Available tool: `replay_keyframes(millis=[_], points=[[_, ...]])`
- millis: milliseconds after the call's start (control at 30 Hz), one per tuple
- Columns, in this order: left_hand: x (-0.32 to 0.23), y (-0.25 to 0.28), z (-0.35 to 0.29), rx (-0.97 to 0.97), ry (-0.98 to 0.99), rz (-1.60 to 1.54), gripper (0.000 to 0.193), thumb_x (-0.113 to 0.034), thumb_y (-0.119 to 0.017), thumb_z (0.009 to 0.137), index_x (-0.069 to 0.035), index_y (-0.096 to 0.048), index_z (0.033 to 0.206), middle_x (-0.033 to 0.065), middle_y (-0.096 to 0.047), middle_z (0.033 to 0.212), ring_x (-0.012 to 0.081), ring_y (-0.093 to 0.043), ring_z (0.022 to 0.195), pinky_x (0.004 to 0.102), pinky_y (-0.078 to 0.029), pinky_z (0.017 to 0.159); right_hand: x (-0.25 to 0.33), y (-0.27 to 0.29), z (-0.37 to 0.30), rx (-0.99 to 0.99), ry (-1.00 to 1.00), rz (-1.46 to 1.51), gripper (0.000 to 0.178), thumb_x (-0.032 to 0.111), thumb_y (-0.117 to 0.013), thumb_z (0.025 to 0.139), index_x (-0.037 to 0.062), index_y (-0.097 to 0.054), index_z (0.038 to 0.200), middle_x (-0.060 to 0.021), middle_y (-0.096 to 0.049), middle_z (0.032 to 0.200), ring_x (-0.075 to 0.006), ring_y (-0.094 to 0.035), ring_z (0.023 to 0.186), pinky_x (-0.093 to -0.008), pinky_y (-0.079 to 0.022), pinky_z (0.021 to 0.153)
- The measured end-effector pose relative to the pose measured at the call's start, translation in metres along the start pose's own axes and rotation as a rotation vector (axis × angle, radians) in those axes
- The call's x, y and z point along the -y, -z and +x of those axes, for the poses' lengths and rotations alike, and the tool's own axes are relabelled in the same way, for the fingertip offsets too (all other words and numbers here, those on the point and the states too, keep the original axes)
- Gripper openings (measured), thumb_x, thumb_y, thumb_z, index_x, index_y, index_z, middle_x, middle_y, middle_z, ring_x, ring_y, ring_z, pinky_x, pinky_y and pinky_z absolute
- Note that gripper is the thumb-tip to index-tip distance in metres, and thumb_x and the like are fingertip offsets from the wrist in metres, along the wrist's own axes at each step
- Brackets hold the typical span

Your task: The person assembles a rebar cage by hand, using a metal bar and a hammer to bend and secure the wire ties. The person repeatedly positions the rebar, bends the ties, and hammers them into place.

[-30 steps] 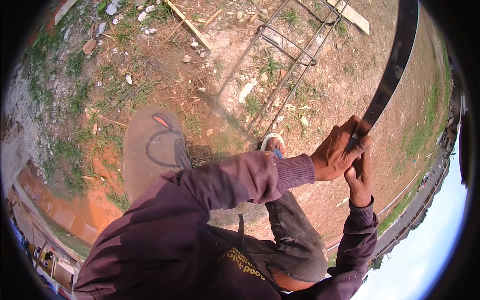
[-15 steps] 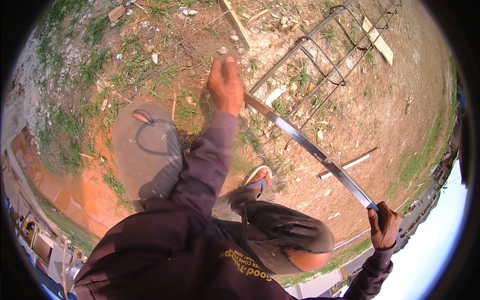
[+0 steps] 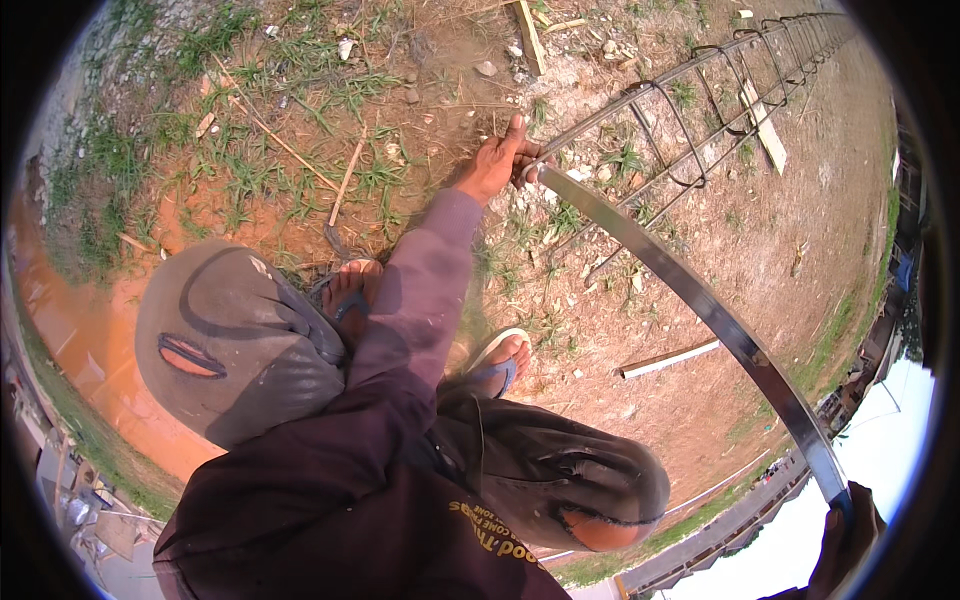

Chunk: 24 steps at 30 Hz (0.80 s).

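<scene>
A long, flat, shiny metal bar (image 3: 690, 285) slants from the middle of the view down to the lower right, its edges bent by the lens. My left hand (image 3: 495, 165) is curled at the bar's upper end, thumb up, where the end of a rebar cage (image 3: 660, 145) meets it. Part of that grip is hidden. At the lower right rim, my right hand (image 3: 850, 530) is closed around the bar's blue end (image 3: 840, 505) and lies mostly in shadow. The cage of long rods and bent wire hoops runs away to the upper right.
Wooden strips (image 3: 765, 130) lie beneath the cage and a pale strip (image 3: 670, 358) to its right. My sandalled feet (image 3: 500, 365) stand on dirt with grass tufts and stones. Orange muddy ground (image 3: 90, 340) is at the left; a road (image 3: 700, 520) runs along the lower right.
My left hand has moved right, to the rebar end. My right hand has gone outward and down to the rim with the bar's blue end. My left knee has shifted left and down.
</scene>
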<state>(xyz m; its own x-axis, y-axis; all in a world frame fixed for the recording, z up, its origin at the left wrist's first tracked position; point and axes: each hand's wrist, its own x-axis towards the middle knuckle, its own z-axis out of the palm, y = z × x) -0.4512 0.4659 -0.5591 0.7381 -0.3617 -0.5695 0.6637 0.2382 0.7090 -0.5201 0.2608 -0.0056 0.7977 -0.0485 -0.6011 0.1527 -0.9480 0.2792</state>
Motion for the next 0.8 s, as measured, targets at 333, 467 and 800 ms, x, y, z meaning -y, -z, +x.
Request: replay_keyframes(millis=[333,467,800], points=[[0.0,-0.003,-0.005,-0.06,-0.052,0.072,0.095,-0.082,-0.015,0.086,-0.009,-0.074,0.103,0.0102,-0.069,0.103,0.0217,-0.059,0.098,0.0374,-0.043,0.097,0.083,0.032,0.02,0.064,-0.099,-0.067,0.024,0.007,-0.065,0.086,0.0043,-0.063,0.111,-0.0152,-0.068,0.089,-0.0247,-0.066,0.072,-0.0304,-0.051,0.061],[0.011,-0.004,0.005,-0.129,-0.083,0.194,0.093,-0.082,-0.02,0.086,-0.008,-0.075,0.094,0.0124,-0.07,0.09,0.0236,-0.062,0.092,0.0379,-0.044,0.092,0.1,0.024,0.021,0.084,-0.131,-0.108,0.03,0.012,-0.065,0.087,0.0077,-0.061,0.117,-0.0161,-0.067,0.097,-0.0272,-0.065,0.076,-0.0336,-0.052,0.064],[0.012,-0.004,0.012,-0.151,-0.096,0.315,0.077,-0.075,-0.043,0.087,-0.003,-0.07,0.082,0.0094,-0.066,0.072,0.0203,-0.064,0.073,0.0367,-0.05,0.075,0.101,-0.077,-0.022,-0.068,-0.3,-0.003,0.035,0.032,-0.053,0.094,0.0027,-0.048,0.076,-0.0172,-0.044,0.056,-0.04,-0.045,0.05,-0.0455,-0.032,0.051]])
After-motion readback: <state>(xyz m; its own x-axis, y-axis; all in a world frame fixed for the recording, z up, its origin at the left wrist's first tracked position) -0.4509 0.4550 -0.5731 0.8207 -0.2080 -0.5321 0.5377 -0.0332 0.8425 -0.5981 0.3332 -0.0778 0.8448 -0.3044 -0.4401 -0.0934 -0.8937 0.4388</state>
